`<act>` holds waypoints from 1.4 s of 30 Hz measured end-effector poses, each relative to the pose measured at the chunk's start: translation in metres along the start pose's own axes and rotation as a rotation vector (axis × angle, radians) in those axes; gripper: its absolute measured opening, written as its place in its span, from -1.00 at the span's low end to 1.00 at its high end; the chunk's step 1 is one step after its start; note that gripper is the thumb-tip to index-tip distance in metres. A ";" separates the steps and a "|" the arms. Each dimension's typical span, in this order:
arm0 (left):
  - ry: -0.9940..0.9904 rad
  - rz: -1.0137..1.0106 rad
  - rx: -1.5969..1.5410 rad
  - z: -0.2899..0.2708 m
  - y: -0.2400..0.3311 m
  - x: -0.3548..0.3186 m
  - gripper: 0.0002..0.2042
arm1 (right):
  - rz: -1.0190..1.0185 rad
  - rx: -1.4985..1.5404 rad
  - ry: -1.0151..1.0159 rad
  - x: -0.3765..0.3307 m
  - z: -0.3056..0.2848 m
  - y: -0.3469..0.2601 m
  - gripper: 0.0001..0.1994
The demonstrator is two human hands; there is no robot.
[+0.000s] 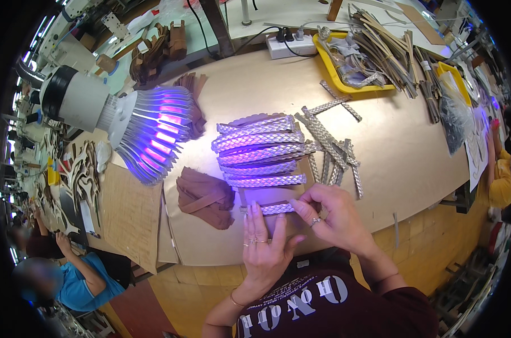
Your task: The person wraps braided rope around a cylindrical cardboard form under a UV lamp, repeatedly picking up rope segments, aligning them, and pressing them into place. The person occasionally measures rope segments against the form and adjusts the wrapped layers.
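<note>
A short silvery braided strip (275,209) lies crosswise on brown material near the front of the work table. My left hand (262,242) rests its outstretched fingertips on the strip's left end, fingers apart. At the other end, my right hand (334,217) is closed, thumb and forefinger pinching the strip. Just beyond my hands, several braided strips (261,152) lie side by side in a stack over brown pieces. More loose braided pieces (328,141) are scattered to the right of it. A pile of brown strips (204,198) sits to the left.
A large finned lamp (154,132) glowing purple reaches in from the left. Far right, a yellow tray (337,70) holds bits and plastic, beside a bundle of thin strips (385,50). A white power strip (292,46) stands behind. A person in blue (89,281) is at lower left.
</note>
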State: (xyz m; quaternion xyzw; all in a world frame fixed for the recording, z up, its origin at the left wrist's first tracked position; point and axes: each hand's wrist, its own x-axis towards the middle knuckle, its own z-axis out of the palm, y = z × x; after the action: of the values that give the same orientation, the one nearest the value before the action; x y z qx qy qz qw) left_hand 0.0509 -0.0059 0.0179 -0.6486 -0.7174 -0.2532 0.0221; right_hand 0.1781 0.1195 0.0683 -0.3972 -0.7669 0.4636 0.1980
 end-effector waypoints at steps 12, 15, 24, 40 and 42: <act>-0.004 0.014 0.026 -0.001 0.000 0.001 -0.46 | 0.121 0.169 -0.004 -0.001 0.012 0.022 -0.80; -0.002 0.016 0.029 0.000 0.000 0.001 -0.46 | 0.178 0.185 -0.005 0.000 0.012 0.019 -0.77; -0.006 0.023 0.065 0.002 0.000 0.000 -0.47 | -0.091 0.004 0.018 -0.002 0.001 -0.006 -0.85; 0.015 0.032 0.061 0.003 0.000 0.000 -0.44 | 0.069 0.141 0.027 -0.003 0.010 0.020 -0.82; 0.010 0.039 0.059 0.003 0.000 0.000 -0.44 | 0.085 0.147 0.034 -0.002 0.012 0.021 -0.81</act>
State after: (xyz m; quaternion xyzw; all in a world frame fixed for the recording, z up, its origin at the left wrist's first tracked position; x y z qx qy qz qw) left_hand 0.0513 -0.0044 0.0152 -0.6604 -0.7115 -0.2348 0.0496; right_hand 0.1804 0.1161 0.0438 -0.4216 -0.7099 0.5195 0.2200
